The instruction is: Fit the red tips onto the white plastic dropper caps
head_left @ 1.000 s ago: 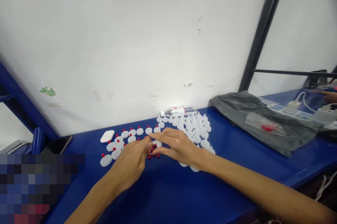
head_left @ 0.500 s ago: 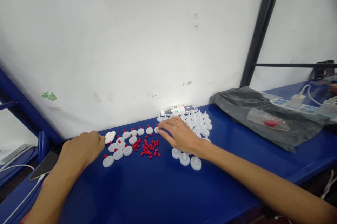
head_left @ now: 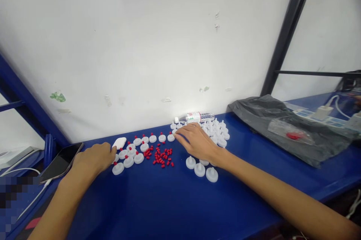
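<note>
My left hand (head_left: 94, 158) rests on the blue table (head_left: 175, 202) at the left end of a cluster of white round caps with red tips (head_left: 135, 149), its fingers curled by a white oval case (head_left: 119, 142); whether it holds anything is hidden. My right hand (head_left: 194, 141) lies over the plain white caps (head_left: 217, 132), its fingertips bent down at the last red-tipped cap (head_left: 170, 137) of the back row. A loose pile of small red plugs (head_left: 162, 156) lies between my hands. Three white caps (head_left: 200, 168) sit in front of my right wrist.
A small clear bottle (head_left: 194, 117) lies against the white wall. A grey plastic bag (head_left: 284, 129) with a clear pouch of red parts (head_left: 291, 135) lies at the right. A phone (head_left: 60, 161) lies at the left edge. Power strips and cables (head_left: 321, 114) are far right.
My hands have parted from the middle: the left went left to the capped pieces near the oval case, the right went back to the row's end. The red plugs now show.
</note>
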### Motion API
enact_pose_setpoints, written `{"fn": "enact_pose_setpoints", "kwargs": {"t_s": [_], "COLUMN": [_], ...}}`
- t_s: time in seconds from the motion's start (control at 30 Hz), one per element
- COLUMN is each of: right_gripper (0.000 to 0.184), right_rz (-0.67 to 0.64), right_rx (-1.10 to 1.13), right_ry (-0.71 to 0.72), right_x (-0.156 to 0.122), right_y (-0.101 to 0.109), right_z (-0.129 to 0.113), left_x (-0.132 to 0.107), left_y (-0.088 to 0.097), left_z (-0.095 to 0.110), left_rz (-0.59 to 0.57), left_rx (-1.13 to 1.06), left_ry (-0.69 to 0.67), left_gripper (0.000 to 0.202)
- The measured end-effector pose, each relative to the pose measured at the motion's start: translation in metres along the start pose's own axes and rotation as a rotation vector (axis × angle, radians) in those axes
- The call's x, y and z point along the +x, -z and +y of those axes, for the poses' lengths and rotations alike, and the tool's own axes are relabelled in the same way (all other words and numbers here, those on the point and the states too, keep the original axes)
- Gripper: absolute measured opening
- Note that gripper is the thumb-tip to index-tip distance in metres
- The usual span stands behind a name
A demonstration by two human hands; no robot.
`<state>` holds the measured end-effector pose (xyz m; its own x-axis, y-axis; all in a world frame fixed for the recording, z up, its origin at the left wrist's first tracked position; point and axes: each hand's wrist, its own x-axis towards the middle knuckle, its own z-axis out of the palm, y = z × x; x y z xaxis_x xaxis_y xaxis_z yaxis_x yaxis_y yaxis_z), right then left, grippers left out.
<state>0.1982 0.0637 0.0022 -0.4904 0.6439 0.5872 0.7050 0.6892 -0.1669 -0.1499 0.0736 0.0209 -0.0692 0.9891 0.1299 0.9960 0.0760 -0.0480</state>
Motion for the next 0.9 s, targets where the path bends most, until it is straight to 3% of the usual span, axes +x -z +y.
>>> {"fn": "enact_pose_setpoints", "kwargs": {"t_s": [0.07, 0.17, 0.33, 0.47, 0.6, 0.9], "right_gripper": [0.035, 0.04, 0.035, 0.036, 0.04, 0.04], "right_rz": [-0.019, -0.093, -0.157, -0.199, -0.198, -0.244], "right_rx": [-0.027, -0.1, -0.219, -0.227, -0.234, -0.239], "right_ry": [-0.041, -0.095, -0.171, -0.174, -0.192, -0.273], "right_x": [0.001, 0.002, 0.0, 0.0, 0.001, -0.001], "right_y": [0.001, 0.0, -0.007, -0.009, -0.005, -0.007], "right_z": [0.007, 0.019, 0.035, 0.037, 0.034, 0.037], "left_x": [-0.006, -0.014, -0.023, -0.03, -0.036, -0.031], "left_y": [0.009, 0.024, 0.032, 0.023, 0.015, 0.003], "left_z": [0.01, 0.031, 0.064, 0.082, 0.089, 0.086], "left_rz": [0.022, 0.114, 0.18, 0.106, 0.003, -0.067], "left_rx": [0.07, 0.166, 0.087, 0.02, 0.03, 0.045], "left_ry": [0.077, 0.058, -0.286, -0.414, -0.469, -0.458], "left_gripper": [0.049, 0.051, 0.034, 0.025, 0.024, 0.022]}}
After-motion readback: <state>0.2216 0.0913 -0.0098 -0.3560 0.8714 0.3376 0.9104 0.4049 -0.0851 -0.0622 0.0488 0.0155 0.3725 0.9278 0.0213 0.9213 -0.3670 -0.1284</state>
